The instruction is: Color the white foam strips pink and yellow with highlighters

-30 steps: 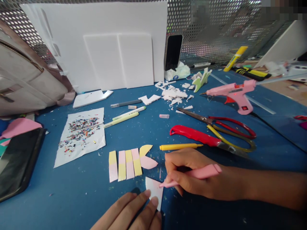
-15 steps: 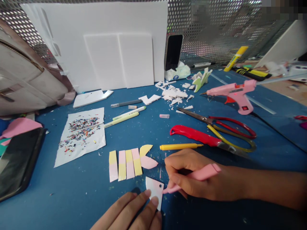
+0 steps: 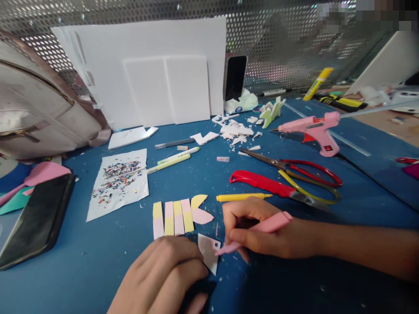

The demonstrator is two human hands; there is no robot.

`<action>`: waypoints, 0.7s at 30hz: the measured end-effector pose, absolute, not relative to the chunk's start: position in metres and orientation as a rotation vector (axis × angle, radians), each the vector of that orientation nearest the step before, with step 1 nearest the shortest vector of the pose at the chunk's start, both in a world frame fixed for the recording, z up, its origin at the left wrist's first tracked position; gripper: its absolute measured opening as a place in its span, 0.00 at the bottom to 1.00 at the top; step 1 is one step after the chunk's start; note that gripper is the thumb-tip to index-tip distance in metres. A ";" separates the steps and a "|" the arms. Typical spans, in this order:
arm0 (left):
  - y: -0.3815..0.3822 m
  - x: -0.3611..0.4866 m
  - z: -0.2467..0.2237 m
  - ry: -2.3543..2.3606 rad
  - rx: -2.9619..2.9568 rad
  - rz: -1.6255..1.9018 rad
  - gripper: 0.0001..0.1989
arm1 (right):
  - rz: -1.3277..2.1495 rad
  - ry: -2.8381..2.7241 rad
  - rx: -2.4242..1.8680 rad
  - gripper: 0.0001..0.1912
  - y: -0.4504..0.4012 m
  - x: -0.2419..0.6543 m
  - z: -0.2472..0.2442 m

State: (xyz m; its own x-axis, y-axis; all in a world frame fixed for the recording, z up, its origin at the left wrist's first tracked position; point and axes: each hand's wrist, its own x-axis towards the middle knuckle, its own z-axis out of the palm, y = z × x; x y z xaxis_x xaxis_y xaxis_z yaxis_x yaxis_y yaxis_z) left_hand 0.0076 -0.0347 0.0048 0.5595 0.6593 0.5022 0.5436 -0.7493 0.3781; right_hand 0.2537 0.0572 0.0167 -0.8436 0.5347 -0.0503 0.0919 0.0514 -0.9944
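My right hand [image 3: 255,229] is closed around a pink marker [image 3: 266,224]. Its tip touches a small white foam piece [image 3: 206,248] beside the dark hole in one corner, where a faint pink tint shows. On the piece's left side rests my left hand [image 3: 163,270], fingers loosely bent with their tips at its edge and the thumb apart. Just beyond it lie several pink-and-yellow strips [image 3: 178,216] and a similarly coloured forked piece [image 3: 199,209]. A yellow marker [image 3: 244,197] lies above my right hand.
Red-handled cutter [image 3: 262,182], scissors [image 3: 310,172] and a pink glue gun [image 3: 309,126] lie to the right. White scraps [image 3: 235,130] are heaped at the back. Paper with colourful bits [image 3: 121,174] and a phone [image 3: 39,218] lie left. White boards [image 3: 98,56] stand against the mesh.
My left fingers have slid off the top of the white piece to its left edge and bent. The marker tip has moved from the edge onto the piece near the hole. The view has shifted slightly.
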 end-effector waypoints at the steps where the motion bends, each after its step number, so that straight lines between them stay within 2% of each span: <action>1: -0.034 0.008 0.005 1.060 2.538 1.001 0.07 | 1.843 -2.002 -0.592 0.10 0.057 0.254 0.017; 10: -0.028 0.011 0.013 1.281 2.239 0.880 0.11 | 1.636 -2.123 -0.414 0.12 0.055 0.253 0.021; 21: -0.023 0.015 0.014 1.251 2.247 0.881 0.05 | 1.686 -2.121 -0.441 0.08 0.055 0.250 0.018</action>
State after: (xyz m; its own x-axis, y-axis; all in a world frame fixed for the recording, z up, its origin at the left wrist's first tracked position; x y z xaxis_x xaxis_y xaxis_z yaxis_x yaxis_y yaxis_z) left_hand 0.0146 -0.0229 0.0136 0.3945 0.8602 0.3230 0.5942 -0.5070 0.6244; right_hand 0.2504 0.0545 0.0182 -0.8730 0.4755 0.1084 0.0016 0.2250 -0.9743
